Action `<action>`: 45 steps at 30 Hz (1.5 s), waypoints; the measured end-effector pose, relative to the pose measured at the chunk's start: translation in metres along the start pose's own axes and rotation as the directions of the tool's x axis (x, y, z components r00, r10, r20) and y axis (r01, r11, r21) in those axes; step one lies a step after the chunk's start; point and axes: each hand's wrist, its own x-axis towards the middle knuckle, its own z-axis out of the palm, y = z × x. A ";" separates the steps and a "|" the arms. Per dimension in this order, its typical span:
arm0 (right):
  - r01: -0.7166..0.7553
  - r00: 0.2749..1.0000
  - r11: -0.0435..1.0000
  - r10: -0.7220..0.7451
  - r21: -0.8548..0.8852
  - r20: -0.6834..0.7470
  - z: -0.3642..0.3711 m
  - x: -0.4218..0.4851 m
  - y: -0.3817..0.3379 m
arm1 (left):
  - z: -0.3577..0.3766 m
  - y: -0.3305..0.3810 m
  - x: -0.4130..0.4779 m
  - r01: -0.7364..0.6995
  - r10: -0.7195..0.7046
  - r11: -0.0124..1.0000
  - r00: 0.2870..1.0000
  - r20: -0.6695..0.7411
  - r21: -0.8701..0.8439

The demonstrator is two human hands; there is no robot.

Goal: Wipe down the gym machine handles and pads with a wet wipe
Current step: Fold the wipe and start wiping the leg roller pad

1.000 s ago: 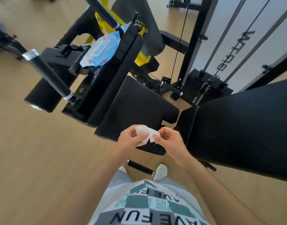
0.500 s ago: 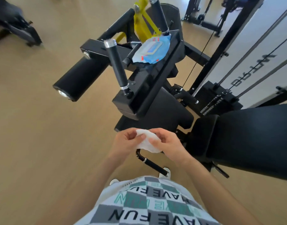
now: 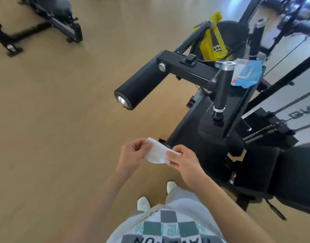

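Observation:
A white wet wipe (image 3: 156, 154) is stretched between my two hands in front of my waist. My left hand (image 3: 132, 155) pinches its left end and my right hand (image 3: 184, 161) pinches its right end. Ahead stands a black gym machine. Its round roller pad (image 3: 138, 86) juts toward the left. An upright black handle (image 3: 222, 86) with a silver cap rises beside it. A blue wipe packet (image 3: 247, 74) lies on the machine just right of the handle. A flat black pad (image 3: 291, 174) fills the right side.
A yellow lever (image 3: 212, 44) sits behind the arm. Cables and a weight stack (image 3: 266, 134) stand at the right. Another machine's black frame (image 3: 63, 23) rests on the wooden floor at the upper left. My white shoes (image 3: 143, 203) are below my hands.
The view has swung left, so the machine now sits further right. My hands have pulled the crumpled wipe out wider between them.

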 end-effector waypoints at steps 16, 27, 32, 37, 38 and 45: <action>0.110 0.990 0.994 -0.110 0.002 -0.085 0.125 0.187 -0.083 | -0.104 0.036 0.204 0.032 0.051 0.939 0.972 -0.228 0.344; 0.084 0.969 0.990 -0.107 -0.113 -0.224 0.172 0.307 -0.121 | -0.132 0.051 0.354 0.090 -0.016 0.795 0.992 -0.127 0.600; 0.039 0.935 0.987 -0.091 -0.155 -0.342 0.188 0.337 -0.120 | -0.147 0.041 0.400 0.018 -0.036 0.751 0.999 0.014 0.660; -0.016 0.831 0.970 -0.122 -0.242 -0.542 0.207 0.335 -0.121 | -0.162 0.031 0.417 -0.302 0.218 0.659 0.953 0.210 0.688; -0.017 0.791 0.963 -0.152 -0.269 -0.593 0.211 0.331 -0.123 | -0.166 0.028 0.417 -0.419 0.280 0.622 0.908 0.312 0.662; 0.039 0.657 0.789 -0.482 -0.613 -0.580 0.258 0.311 -0.104 | -0.192 -0.005 0.443 -0.907 0.374 0.314 0.390 0.841 0.282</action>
